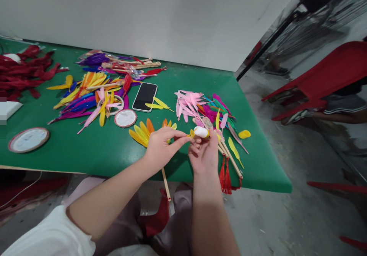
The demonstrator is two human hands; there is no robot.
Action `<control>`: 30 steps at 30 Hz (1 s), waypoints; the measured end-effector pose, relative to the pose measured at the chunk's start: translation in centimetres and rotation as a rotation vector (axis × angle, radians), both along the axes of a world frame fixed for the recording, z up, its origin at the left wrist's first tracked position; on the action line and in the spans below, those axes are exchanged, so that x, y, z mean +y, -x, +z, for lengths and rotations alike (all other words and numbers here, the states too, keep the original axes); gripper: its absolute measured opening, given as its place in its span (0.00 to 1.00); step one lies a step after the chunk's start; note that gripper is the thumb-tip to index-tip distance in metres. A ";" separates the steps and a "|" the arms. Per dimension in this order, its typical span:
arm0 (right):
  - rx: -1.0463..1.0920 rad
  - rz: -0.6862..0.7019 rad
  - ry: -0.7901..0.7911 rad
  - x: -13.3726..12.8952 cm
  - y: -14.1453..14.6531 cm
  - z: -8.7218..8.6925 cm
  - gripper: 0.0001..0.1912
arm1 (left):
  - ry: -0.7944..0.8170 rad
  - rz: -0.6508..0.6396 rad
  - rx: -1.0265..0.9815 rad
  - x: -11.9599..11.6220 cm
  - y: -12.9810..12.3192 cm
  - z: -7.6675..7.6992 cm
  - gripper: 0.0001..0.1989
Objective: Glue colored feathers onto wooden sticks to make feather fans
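Yellow-and-orange feather fan (140,132) on the green table (114,160), partly under the left hand (159,145), wooden stick (165,183) past the edge. Left thumb and forefinger pinched together, apparently on a small yellow feather (192,133): probably weightless, easily creased, best taken by the quill. Beside it, white bottle (201,132) within curled fingers of the right hand (205,156); likely smooth, best held round the body.

Clear green strip on the table (197,75) along the wall (183,23), right of the phone (145,97). Bare gap also between phone and pink feathers (187,103). Left side blocked: feather bundles (83,95), tape roll (122,102). Right front blocked by sticks (233,158) and red tassels (225,175). Wall shuts off the back.
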State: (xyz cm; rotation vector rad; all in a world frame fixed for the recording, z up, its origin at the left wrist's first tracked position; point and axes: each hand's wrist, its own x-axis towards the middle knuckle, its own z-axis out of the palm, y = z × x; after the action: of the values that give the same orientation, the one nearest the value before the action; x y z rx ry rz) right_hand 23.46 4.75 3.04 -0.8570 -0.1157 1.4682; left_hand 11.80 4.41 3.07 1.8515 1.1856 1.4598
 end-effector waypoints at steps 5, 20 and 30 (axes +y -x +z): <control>0.085 0.052 -0.005 0.0 0.1 0.2 0.15 | 0.115 0.018 0.008 0.2 0.1 -0.1 0.04; 0.085 0.026 -0.141 -0.3 0.0 0.2 0.09 | 0.082 0.022 0.105 -0.3 -0.5 -0.5 0.07; 0.032 0.016 -0.265 -0.6 0.3 0.1 0.06 | 0.341 -0.020 -0.094 -0.5 -0.6 0.1 0.07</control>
State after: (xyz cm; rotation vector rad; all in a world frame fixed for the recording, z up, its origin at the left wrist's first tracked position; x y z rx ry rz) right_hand 23.19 4.11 3.11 -0.6186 -0.2872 1.4429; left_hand 12.43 3.89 3.18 1.5436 1.2748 1.2299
